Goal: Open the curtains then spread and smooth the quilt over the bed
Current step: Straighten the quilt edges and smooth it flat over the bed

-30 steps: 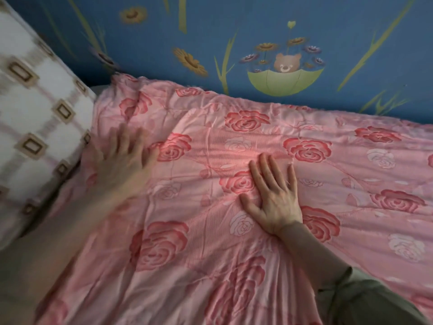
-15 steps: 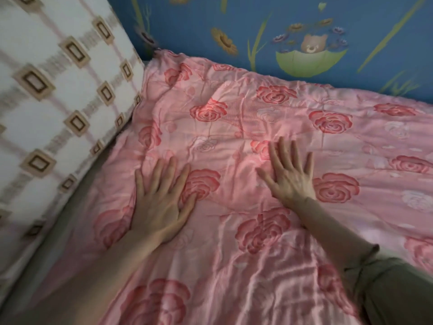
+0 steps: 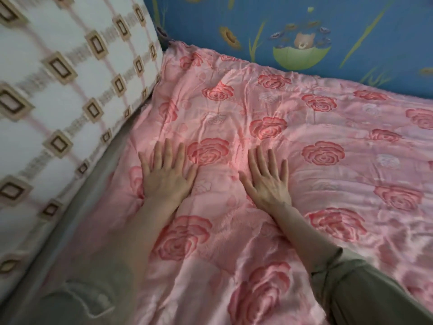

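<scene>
Change since earlier frames: both of my hands now lie level with each other at mid-frame; a second ago the left one was higher and further left, close to the cushion.
Left hand (image 3: pixel 166 175): flat, palm down, fingers spread wide, pressed on the quilt, holding nothing.
Right hand (image 3: pixel 267 180): flat, palm down, fingers spread wide, pressed on the quilt just right of the left hand, apart from it, holding nothing.
Quilt (image 3: pixel 316 127): pink with red and white roses; it covers the bed from the lower centre to the right edge of the frame, its far edge lying against the wall.
Quilt surface: fine creases in the upper centre; deeper folds and glossy wrinkles at lower centre and lower right.
Cushion (image 3: pixel 58 95): white with brown squares, upper left of the frame, touching the quilt's left edge at the top corner.
Wall (image 3: pixel 234 17): blue, painted with flowers and a bear in a green umbrella, along the top of the frame.
Sleeves: olive fabric on my right forearm (image 3: pixel 365 289) at lower right; left sleeve blurred at lower left.
</scene>
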